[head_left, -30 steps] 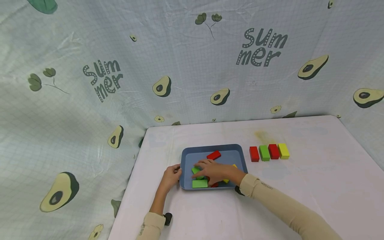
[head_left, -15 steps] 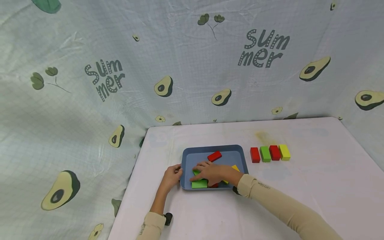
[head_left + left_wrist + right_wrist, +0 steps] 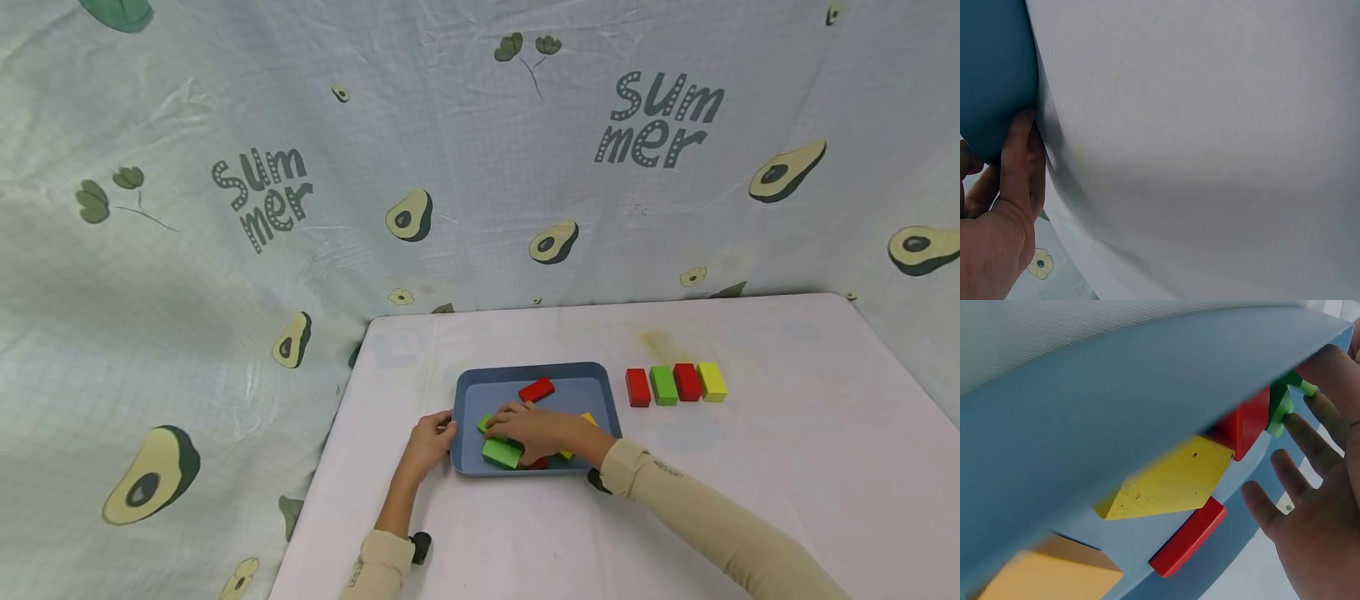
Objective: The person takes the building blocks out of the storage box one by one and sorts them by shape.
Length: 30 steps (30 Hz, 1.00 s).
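My left hand [image 3: 429, 442] pinches the left rim of a blue-grey tray [image 3: 476, 392]; its fingers lie against the tray's outer wall in the left wrist view. Inside the tray, my right hand [image 3: 527, 431] grips a green block [image 3: 500, 454] near the front left corner, and this block sits slightly turned. Behind it shows part of a second green block [image 3: 483, 423], half covered by the fingers. In the right wrist view, the thumb's tip is hidden behind the tray wall, while fingertips touch green. A red block [image 3: 1247, 425] and a yellow block [image 3: 1172, 478] lie close by.
A red block [image 3: 536, 389] lies at the tray's back. An orange-yellow block [image 3: 1054, 575] is at its right side. On the white table, right of the tray, a row holds a red block [image 3: 637, 387], a green block [image 3: 663, 385], another red block [image 3: 687, 382] and a yellow block [image 3: 712, 381].
My right fingers have drawn in around the front green block, which has turned and shifted slightly from lying flat along the tray's front wall. The left hand and tray have stayed put.
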### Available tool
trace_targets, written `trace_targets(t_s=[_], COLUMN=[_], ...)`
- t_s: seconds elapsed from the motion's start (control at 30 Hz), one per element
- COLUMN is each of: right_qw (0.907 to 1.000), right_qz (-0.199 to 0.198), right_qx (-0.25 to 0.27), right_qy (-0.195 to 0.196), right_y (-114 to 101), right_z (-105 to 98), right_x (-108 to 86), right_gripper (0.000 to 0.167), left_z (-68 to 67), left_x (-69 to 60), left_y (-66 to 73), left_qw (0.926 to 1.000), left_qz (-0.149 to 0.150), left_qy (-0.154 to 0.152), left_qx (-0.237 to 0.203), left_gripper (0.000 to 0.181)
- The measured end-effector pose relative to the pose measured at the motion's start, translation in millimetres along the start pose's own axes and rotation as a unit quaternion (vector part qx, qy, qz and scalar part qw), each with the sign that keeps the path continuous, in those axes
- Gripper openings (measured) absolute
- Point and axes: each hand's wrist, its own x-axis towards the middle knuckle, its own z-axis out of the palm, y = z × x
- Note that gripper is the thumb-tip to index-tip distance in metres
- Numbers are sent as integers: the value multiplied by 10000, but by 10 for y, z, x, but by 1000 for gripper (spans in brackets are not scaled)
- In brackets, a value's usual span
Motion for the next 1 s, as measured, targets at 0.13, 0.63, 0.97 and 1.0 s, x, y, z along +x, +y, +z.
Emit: trace_targets(t_s=[0.13, 0.63, 0.97, 1.0], right_qw=[9997, 9910, 9866, 9862], right_qz=[-19, 226, 339, 368], right_qx=[186, 1249, 1505, 1529], right_qy=[128, 416, 528, 509], right_y=[10, 63, 126, 132], right_z=[-5, 33, -3, -6], right_x=[-35, -80, -112, -120], right_gripper=[62, 64, 65, 65], left_z=[-3, 20, 9, 9], left_x=[8, 28, 16, 15], left_y=[3, -24, 7, 6], left_qw=[10000, 9999, 9999, 10000], left_qz=[-11, -68, -65, -55], left_qy=[38, 45, 79, 74], left_qx=[58, 64, -28, -23], left_gripper=[37, 37, 37, 37])
